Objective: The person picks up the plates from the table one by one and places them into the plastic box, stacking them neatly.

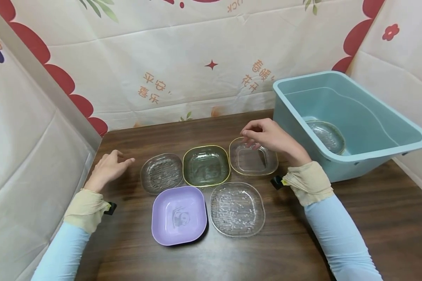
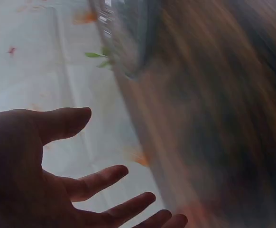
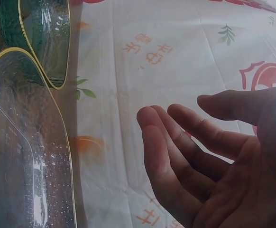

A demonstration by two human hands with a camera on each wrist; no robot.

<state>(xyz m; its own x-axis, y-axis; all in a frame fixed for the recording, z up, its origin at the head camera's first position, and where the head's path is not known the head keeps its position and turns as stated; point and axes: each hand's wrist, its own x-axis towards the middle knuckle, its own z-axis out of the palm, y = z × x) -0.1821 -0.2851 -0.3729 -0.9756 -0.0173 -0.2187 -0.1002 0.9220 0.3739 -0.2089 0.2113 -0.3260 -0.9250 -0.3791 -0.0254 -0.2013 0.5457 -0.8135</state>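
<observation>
Five square dishes lie together on the dark wooden table: a ribbed clear dish, a green gold-rimmed dish, a clear gold-rimmed dish, a purple panda dish and a dotted clear dish. My right hand hovers over the far edge of the clear gold-rimmed dish, fingers loosely bent and holding nothing. In the right wrist view its fingers are spread beside that dish. My left hand lies open just left of the ribbed dish, with its palm showing bare.
A light blue plastic bin stands at the right of the table with one clear dish inside. Printed white cloth walls close in the back and both sides. The table's left edge runs near my left forearm.
</observation>
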